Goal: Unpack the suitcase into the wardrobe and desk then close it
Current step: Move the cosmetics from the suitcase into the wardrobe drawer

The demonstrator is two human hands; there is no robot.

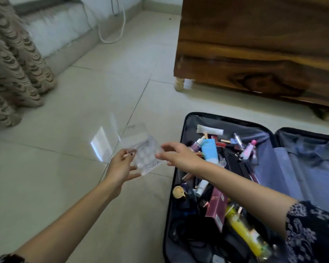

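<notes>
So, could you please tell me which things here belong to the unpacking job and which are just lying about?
Job in hand: suitcase; clear pouch gripped by left hand, right hand at its edge; blue tube; yellow bottle; maroon box.
Lying about: curtain; white cable.
</notes>
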